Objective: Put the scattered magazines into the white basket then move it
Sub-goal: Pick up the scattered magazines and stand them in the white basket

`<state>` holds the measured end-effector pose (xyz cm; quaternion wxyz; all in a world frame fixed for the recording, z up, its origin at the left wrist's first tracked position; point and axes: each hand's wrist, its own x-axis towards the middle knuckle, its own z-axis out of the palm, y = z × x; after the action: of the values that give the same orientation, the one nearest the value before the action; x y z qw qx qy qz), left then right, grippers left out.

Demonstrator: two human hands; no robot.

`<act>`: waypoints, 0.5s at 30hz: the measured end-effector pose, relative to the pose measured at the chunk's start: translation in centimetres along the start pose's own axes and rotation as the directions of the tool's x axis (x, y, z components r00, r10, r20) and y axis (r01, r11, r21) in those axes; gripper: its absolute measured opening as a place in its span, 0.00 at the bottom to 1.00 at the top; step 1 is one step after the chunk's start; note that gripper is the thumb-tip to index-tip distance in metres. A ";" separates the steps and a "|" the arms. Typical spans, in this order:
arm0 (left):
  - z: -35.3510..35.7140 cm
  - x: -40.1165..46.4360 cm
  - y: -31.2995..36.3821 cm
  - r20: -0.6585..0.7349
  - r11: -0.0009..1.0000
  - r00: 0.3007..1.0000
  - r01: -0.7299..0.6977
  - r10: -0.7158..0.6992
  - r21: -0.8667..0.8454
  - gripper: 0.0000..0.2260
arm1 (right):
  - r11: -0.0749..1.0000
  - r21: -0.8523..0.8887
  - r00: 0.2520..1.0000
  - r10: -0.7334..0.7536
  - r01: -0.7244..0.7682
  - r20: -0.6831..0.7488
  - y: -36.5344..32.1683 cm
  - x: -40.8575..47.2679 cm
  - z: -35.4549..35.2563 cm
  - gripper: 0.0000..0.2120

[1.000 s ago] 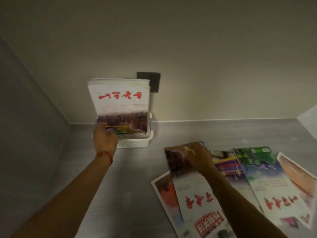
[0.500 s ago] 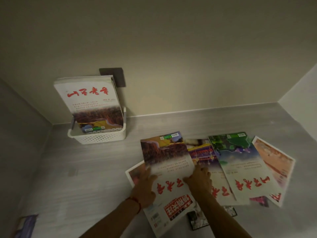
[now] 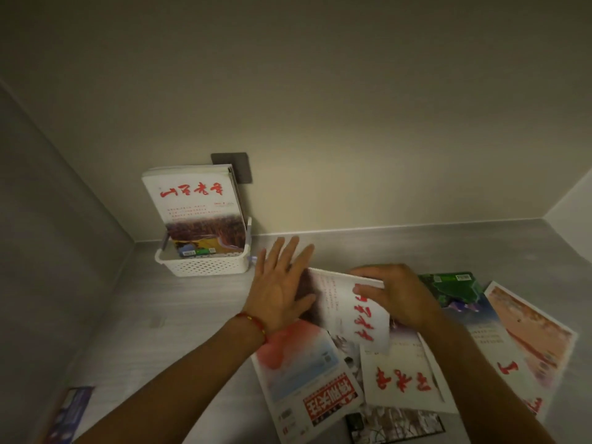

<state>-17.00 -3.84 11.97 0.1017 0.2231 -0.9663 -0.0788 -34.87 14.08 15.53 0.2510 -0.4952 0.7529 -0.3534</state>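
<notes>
Near the middle of the frame, both hands meet on one magazine (image 3: pixel 339 302) that is lifted off the pile, its far edge raised and its cover with red characters tilted toward the camera. The left hand (image 3: pixel 282 290) is spread flat with fingers wide, palm against the magazine's dark left end; a red bracelet (image 3: pixel 254 325) circles that wrist. The right hand (image 3: pixel 394 293) is curled over the magazine's top edge, pinching it between fingers and thumb. Below and to the right, more magazines lie fanned and overlapping on the grey floor (image 3: pixel 160 315): a pink-and-blue one (image 3: pixel 301 376) at lower centre, a white one with red characters (image 3: pixel 403 382) beside it, a green one (image 3: pixel 455 290) and an orange-toned one (image 3: pixel 538 334) toward the right edge. At upper left of centre, the white basket (image 3: pixel 205 265) sits on the floor against the wall, apart from both hands, with several magazines (image 3: pixel 195 206) standing upright inside it. A dark wall plate (image 3: pixel 237 161) shows behind them.
</notes>
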 end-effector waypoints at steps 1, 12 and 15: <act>-0.7 0.4 0.2 0.018 0.999 0.999 -0.043 0.043 0.016 0.37 | 0.998 -0.050 0.999 -0.035 0.035 -0.003 -1.4 0.3 -0.8 0.05; -2.0 -2.5 -3.6 -0.018 0.725 0.981 0.131 -0.194 -0.677 0.06 | 1.000 -0.011 0.815 0.007 -0.017 -0.580 -2.7 1.5 -0.7 0.21; -2.6 -3.1 -5.8 0.013 0.583 0.950 0.203 -0.313 -0.787 0.10 | 0.901 0.416 0.774 0.352 -0.126 -0.527 -1.5 1.4 3.4 0.30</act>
<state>-11.27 -7.89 12.86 0.2370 0.2996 -0.7844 -0.4887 -32.11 11.47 14.51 0.1337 -0.2049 0.7735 -0.5847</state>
